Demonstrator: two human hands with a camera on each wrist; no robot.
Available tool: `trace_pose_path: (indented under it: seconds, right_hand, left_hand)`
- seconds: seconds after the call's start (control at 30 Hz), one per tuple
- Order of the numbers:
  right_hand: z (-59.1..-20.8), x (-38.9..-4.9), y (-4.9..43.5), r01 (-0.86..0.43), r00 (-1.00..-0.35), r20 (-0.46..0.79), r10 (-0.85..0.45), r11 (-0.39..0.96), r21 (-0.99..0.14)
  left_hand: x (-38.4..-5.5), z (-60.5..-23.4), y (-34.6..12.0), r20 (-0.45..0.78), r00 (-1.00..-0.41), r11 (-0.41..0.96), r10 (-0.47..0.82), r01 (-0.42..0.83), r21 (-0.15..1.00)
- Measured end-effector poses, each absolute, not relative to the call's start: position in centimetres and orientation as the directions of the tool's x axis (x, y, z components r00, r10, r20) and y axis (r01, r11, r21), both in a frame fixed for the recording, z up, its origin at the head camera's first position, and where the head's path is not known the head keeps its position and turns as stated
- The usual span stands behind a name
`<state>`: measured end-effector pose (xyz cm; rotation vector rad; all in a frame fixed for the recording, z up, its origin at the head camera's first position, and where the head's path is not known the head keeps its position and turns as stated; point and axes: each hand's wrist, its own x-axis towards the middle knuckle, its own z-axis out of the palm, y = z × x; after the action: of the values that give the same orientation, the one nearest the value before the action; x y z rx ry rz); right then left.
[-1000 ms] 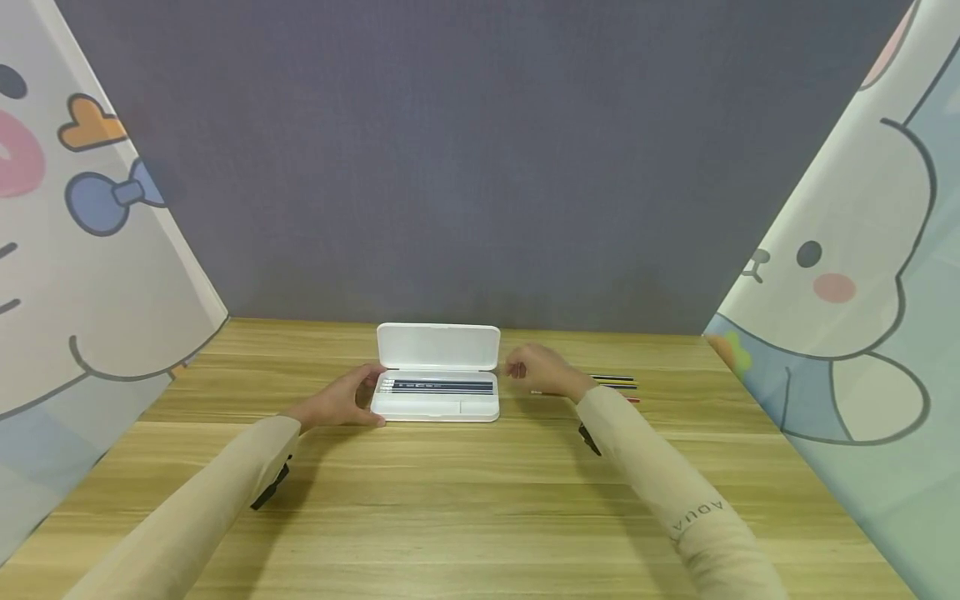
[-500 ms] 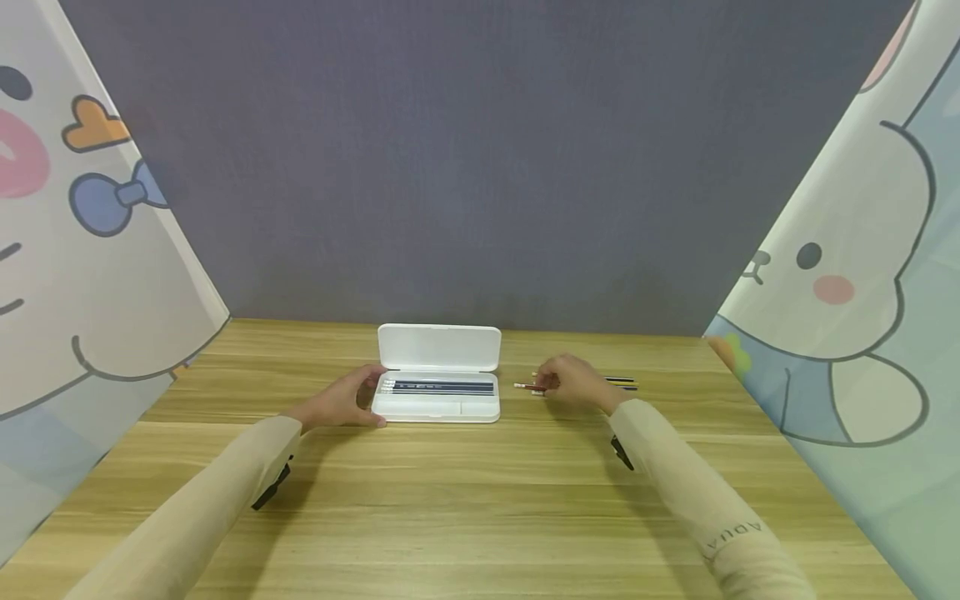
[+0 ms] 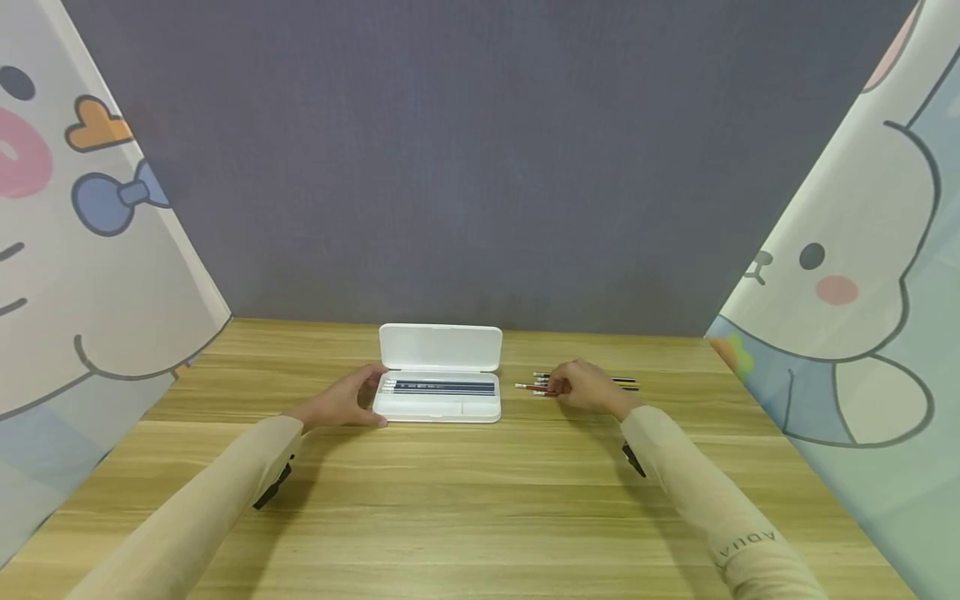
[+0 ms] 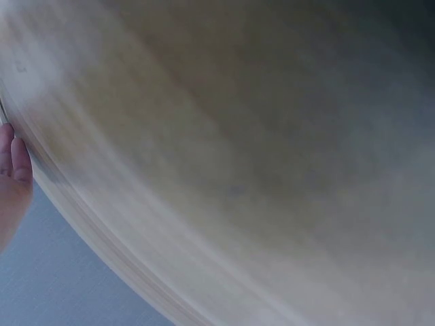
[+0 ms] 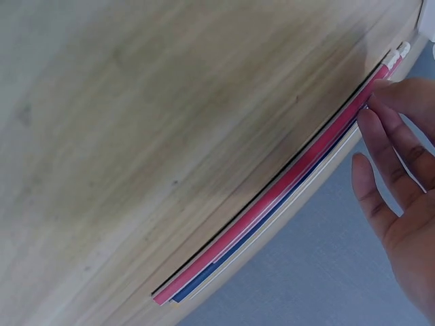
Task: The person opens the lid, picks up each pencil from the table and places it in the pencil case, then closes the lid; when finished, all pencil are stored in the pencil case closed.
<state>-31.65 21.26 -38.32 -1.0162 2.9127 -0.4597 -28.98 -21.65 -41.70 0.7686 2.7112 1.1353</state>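
Observation:
A white pencil case (image 3: 435, 408) stands with its lid (image 3: 440, 347) raised, several dark blue pencils (image 3: 442, 387) lying in its rear section. My left hand (image 3: 343, 400) holds the case's left end, thumb at the front corner and fingers at the back. In the left wrist view only fingertips (image 4: 20, 159) show at the left edge. To the right of the case, my right hand (image 3: 581, 385) pinches a red pencil (image 5: 306, 163) near its white eraser end, close to the table. Under and beside that hand lie several other pencils (image 3: 626, 380), partly hidden.
The wood-grain table (image 3: 450, 500) runs back to a grey panel (image 3: 480, 167). Panels with cartoon animals (image 3: 840, 333) slope along both sides. A dark blue pencil (image 5: 204, 275) lies right against the red one.
My right hand has moved right, away from beside the case to the loose pencils, and taken hold of a red one. The left hand stays at the case.

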Motion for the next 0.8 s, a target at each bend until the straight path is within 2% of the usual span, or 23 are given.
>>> trace_pose_path:
  seconds: [0.6,0.8]
  right_hand:
    - [-38.81,-31.71,21.45,-0.657,-0.746,0.096,-0.659,0.705,-0.266]
    - [-38.90,-31.72,21.35,-0.645,-0.757,0.086,-0.648,0.718,-0.261]
  left_hand:
    - [-28.86,-41.58,-21.57,0.101,-0.865,0.605,0.491,0.422,0.675]
    - [-28.90,-41.62,-21.62,0.091,-0.869,0.597,0.487,0.407,0.691]
